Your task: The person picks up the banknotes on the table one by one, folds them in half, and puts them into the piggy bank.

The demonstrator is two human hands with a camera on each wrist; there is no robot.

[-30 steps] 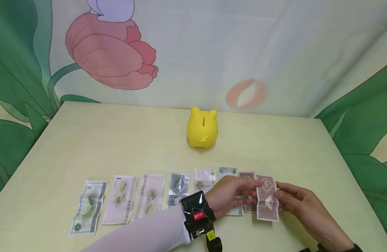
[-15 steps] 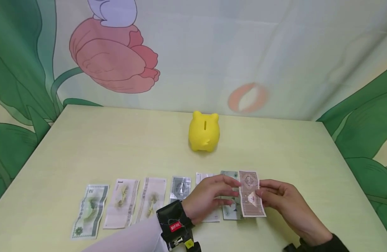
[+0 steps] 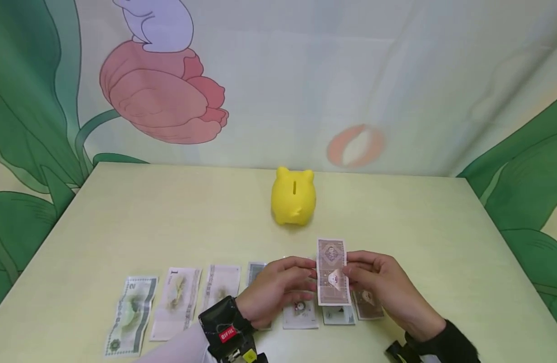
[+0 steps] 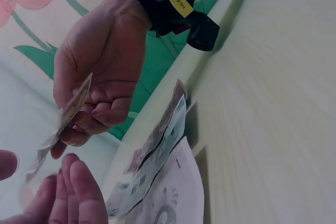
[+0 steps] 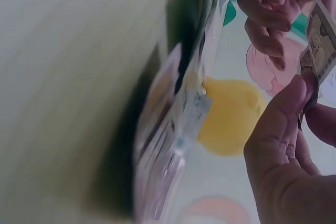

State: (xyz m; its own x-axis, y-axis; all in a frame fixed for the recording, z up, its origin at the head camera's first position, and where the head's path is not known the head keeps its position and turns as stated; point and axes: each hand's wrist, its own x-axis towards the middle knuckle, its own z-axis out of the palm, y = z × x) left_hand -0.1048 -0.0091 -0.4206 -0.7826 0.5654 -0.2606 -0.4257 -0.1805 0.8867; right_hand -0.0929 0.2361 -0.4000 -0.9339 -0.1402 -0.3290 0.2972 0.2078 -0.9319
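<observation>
My right hand (image 3: 384, 285) pinches a brown banknote (image 3: 331, 275) by its right edge, between thumb and fingers, raised above the table. In the left wrist view the banknote (image 4: 73, 103) appears nearly edge-on. Beside its left edge is my left hand (image 3: 274, 288), fingers loosely bent and thumb apart; the right wrist view shows its fingers (image 5: 265, 11) away from the paper. Beneath the hands lie a greenish banknote (image 3: 339, 315), a pale banknote (image 3: 301, 317) and another brown banknote (image 3: 368, 304), each partly covered.
Behind the hands stands a yellow piggy bank (image 3: 294, 204), its slot facing up. Further left lie a green banknote (image 3: 130, 315), a pink banknote (image 3: 176, 300), a second pink note (image 3: 219, 287) and a grey note (image 3: 254, 271) partly hidden. A printed curtain (image 3: 269, 91) hangs behind the table.
Both hands have shifted left, with the brown banknote held by the right hand. It has moved from the row's right end to above the greenish note, uncovering part of the other brown one.
</observation>
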